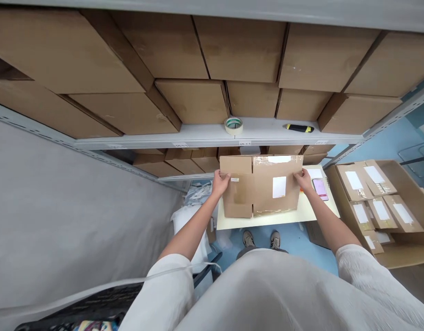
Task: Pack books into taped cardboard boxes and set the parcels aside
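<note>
A flattened cardboard box (262,186) spans the space between my two hands, over the pale yellow table (239,224). It has slotted flaps on its left part, shiny clear tape along its top and bottom edges, and white labels on its face. My left hand (220,183) grips its left edge, thumb on the front. At the right edge my right hand (303,180) pinches the cardboard the same way. The fingers behind the sheet are hidden.
A shelf above the table holds several cardboard boxes (246,55), a tape roll (234,125) and a black-and-yellow utility knife (299,128). A phone (320,189) lies on the table's right side. To the right, a large open carton (401,258) contains several labelled parcels.
</note>
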`<state>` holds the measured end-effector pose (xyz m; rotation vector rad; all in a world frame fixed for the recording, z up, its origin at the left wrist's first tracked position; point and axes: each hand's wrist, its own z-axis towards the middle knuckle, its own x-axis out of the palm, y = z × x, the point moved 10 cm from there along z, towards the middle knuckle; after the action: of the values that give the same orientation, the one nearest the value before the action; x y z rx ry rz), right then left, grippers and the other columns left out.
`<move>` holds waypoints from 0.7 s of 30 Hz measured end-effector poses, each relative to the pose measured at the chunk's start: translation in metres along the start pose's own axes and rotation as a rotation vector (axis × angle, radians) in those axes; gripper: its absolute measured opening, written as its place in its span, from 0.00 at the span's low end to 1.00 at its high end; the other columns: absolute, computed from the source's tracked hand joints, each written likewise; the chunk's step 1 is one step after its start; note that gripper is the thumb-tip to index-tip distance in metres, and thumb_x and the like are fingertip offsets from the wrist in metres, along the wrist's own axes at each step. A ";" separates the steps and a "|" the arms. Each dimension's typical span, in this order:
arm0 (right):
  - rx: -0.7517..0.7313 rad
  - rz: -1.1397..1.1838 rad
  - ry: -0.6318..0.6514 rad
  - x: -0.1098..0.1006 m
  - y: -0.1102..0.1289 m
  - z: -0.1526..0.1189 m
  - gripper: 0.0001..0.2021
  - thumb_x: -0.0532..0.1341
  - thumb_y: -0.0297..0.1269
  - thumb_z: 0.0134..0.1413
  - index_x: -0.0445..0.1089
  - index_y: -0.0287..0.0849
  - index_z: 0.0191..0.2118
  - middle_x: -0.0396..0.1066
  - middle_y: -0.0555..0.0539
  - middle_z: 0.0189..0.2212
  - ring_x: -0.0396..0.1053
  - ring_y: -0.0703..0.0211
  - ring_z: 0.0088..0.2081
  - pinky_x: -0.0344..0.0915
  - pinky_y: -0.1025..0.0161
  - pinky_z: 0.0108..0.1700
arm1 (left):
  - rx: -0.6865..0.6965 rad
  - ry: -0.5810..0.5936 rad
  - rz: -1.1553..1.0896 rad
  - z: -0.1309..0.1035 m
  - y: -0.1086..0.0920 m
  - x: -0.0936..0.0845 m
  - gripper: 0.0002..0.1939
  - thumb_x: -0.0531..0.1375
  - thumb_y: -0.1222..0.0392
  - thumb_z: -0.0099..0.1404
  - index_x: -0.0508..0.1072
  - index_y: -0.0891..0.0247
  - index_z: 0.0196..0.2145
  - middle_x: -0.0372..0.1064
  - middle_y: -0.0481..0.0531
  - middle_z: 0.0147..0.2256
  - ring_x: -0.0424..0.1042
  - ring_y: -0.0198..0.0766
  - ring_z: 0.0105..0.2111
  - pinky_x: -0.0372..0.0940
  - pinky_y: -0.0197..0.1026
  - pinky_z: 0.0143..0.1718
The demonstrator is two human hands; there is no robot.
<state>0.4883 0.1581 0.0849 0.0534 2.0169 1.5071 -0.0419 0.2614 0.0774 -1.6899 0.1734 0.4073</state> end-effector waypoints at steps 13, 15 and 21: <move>-0.337 0.121 0.050 -0.063 0.081 -0.044 0.32 0.71 0.57 0.51 0.71 0.48 0.58 0.76 0.39 0.56 0.72 0.45 0.53 0.74 0.47 0.54 | 0.054 0.271 -0.182 -0.043 -0.100 0.065 0.29 0.57 0.50 0.75 0.67 0.49 0.71 0.65 0.54 0.71 0.67 0.50 0.70 0.67 0.55 0.66; -0.320 0.162 0.108 -0.058 0.077 -0.052 0.26 0.69 0.56 0.54 0.74 0.49 0.55 0.77 0.41 0.53 0.73 0.45 0.53 0.74 0.47 0.55 | 0.025 0.329 -0.176 -0.052 -0.103 0.076 0.32 0.57 0.45 0.76 0.63 0.48 0.74 0.58 0.53 0.75 0.63 0.52 0.72 0.68 0.55 0.65; -0.129 0.320 0.209 -0.049 0.055 -0.059 0.22 0.63 0.64 0.58 0.77 0.49 0.42 0.77 0.45 0.46 0.74 0.49 0.49 0.74 0.51 0.53 | 0.089 0.333 -0.082 -0.064 -0.113 0.089 0.35 0.60 0.40 0.74 0.66 0.55 0.72 0.63 0.59 0.73 0.62 0.54 0.73 0.59 0.54 0.73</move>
<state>0.4813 0.1088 0.1648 0.1806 2.1452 1.9088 0.0898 0.2279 0.1569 -1.6612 0.3599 0.0533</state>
